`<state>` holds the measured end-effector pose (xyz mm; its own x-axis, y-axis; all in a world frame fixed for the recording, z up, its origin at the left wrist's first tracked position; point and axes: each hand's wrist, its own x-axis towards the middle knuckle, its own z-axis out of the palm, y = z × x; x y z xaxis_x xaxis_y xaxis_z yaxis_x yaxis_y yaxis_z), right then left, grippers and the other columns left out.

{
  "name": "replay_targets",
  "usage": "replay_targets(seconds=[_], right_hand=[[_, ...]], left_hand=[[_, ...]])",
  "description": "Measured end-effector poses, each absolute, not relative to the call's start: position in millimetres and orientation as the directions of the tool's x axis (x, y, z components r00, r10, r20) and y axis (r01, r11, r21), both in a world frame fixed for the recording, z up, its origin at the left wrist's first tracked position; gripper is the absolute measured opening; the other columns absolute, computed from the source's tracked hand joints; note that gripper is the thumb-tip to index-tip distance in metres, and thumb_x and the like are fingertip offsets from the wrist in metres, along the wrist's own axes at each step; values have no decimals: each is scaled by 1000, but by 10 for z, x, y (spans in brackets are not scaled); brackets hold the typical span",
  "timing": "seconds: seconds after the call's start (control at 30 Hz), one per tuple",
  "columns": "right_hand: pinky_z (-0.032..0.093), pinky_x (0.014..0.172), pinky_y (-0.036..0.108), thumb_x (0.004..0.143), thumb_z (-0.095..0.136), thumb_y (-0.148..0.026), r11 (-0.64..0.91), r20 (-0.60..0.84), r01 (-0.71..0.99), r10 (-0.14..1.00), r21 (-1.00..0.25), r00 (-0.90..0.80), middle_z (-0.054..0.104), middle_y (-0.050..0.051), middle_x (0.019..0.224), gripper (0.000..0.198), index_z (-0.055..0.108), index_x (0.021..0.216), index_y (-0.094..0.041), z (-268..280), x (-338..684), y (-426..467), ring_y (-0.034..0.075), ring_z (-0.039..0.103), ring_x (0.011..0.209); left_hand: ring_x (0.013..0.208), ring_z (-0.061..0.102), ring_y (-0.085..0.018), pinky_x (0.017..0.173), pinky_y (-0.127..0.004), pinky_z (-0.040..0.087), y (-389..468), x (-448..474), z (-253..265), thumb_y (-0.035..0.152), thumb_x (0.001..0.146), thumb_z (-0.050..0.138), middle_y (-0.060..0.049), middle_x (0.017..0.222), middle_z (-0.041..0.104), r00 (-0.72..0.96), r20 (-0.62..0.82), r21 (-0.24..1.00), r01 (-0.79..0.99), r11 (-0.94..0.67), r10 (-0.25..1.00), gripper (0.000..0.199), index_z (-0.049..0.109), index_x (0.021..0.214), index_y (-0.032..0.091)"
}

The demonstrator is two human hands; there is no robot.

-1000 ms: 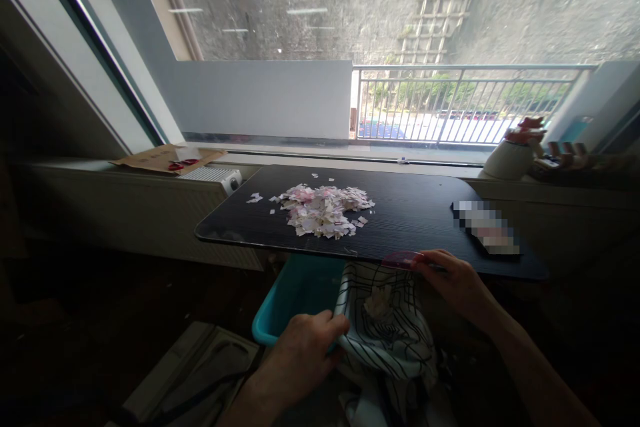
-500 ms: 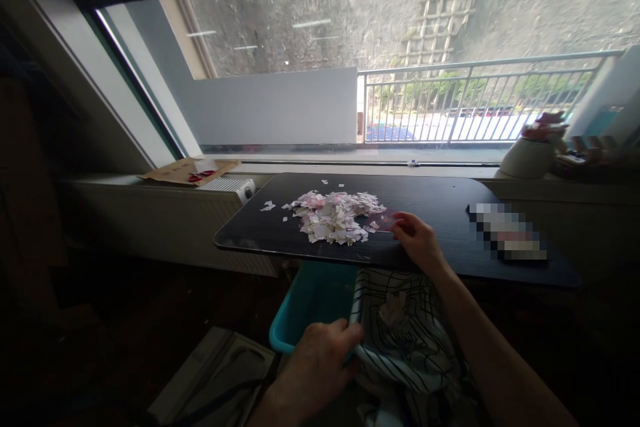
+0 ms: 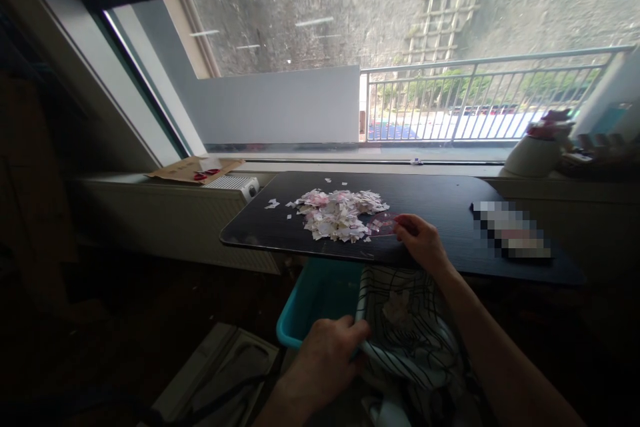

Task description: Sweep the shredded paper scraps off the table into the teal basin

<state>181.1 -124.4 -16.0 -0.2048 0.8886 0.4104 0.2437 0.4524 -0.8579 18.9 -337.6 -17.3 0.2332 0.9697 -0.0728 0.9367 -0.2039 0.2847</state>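
A heap of small torn white and pinkish paper scraps (image 3: 337, 217) lies on the dark tabletop (image 3: 425, 197). At its right side, my right hand (image 3: 420, 240) pinches a thin, see-through pinkish plastic piece (image 3: 384, 224), whose far end reaches the scraps. Below the table's front edge, the fingers of my left hand (image 3: 327, 353) are closed over the near rim of a bin lined with a black-striped light bag (image 3: 425, 333). Some crumpled paper (image 3: 397, 307) lies inside that bag. A turquoise bin (image 3: 320, 293) adjoins it on the left.
A pixelated flat object (image 3: 513, 230) rests on the table's right side. Cardboard (image 3: 175, 171) with red-handled scissors (image 3: 206, 175) lies on the sill above a radiator (image 3: 200, 213). A white rounded container (image 3: 533, 157) stands at the right of the sill. A pale case (image 3: 215, 367) sits low on the left.
The whole view has shifted slightly, so things sit a little further right. My right hand keeps the plastic piece at the heap's edge; my left hand stays on the bin rim.
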Motion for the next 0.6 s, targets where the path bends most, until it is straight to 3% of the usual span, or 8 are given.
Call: replay_targets(seconds=[0.6], right_hand=[[48,60,29,70,55,-31,401,368,238,914,-885,-172,68,4,75,24,65,86,-16,-103,1830,-1286,16,60,62]], left_hand=[[76,61,-19,61,-26,37,-3377,184,-171,20,80,60,2,87,61,236,-56,306,929,-208,970,13,55,92,24]])
